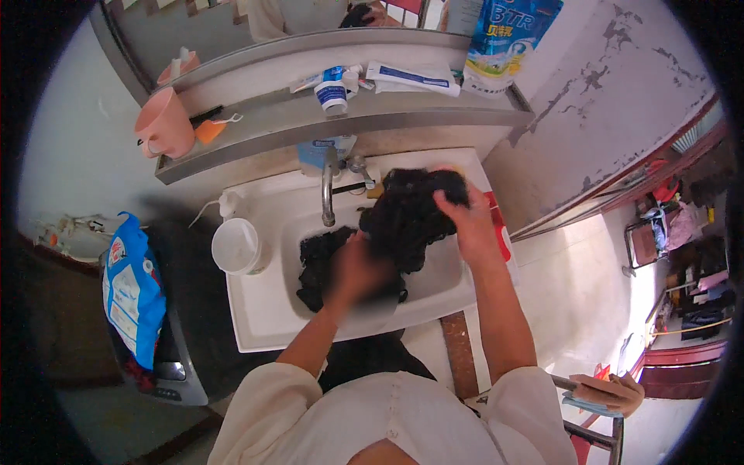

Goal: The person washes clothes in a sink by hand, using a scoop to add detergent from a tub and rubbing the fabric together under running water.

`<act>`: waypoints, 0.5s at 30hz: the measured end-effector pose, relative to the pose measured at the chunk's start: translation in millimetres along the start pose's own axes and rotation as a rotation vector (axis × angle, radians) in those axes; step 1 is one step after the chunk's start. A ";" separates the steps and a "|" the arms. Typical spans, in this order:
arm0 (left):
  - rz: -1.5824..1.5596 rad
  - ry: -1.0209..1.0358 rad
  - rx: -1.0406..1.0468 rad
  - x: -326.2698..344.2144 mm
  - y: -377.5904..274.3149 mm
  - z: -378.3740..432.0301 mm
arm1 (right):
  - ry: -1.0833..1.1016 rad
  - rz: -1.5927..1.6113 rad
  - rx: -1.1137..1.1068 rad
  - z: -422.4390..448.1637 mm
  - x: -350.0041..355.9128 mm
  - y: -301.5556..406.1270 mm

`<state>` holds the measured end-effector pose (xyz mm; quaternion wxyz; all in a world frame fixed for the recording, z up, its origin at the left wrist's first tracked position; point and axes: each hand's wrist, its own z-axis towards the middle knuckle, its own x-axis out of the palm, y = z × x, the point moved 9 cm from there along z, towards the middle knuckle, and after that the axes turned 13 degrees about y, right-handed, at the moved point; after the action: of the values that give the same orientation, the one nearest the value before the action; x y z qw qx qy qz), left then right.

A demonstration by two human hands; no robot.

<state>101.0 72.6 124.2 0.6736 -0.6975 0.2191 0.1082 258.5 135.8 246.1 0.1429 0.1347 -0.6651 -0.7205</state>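
Observation:
A bunched black cloth garment (401, 224) spans the white washbasin (256, 325), partly down in the bowl and partly lifted over its right side. My right hand (468, 218) grips the raised part, thumb on the near face. Lower and to the left, my left hand (357, 270) is on the garment inside the bowl; a blurred patch hides part of it, but its fingers appear closed around the cloth. The chrome faucet (329, 192) curves over the bowl just behind the garment. No running water can be made out.
A white plastic tub (236, 246) stands on the basin's left ledge. Behind, a metal shelf (261, 139) holds a pink mug (165, 125), toothpaste tubes (415, 78) and a blue pouch (505, 46). A blue bag (133, 290) lies on the dark appliance (197, 314) at left.

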 end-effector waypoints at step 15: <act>-0.164 0.061 -0.119 2.9 68.7 59.2 | -0.371 -0.344 0.527 -81.2 -94.9 -215.8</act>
<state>81.1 130.9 57.6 0.6305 -0.7549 0.1750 0.0441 371.4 113.7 24.9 -0.1434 0.1439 -0.8101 -0.5500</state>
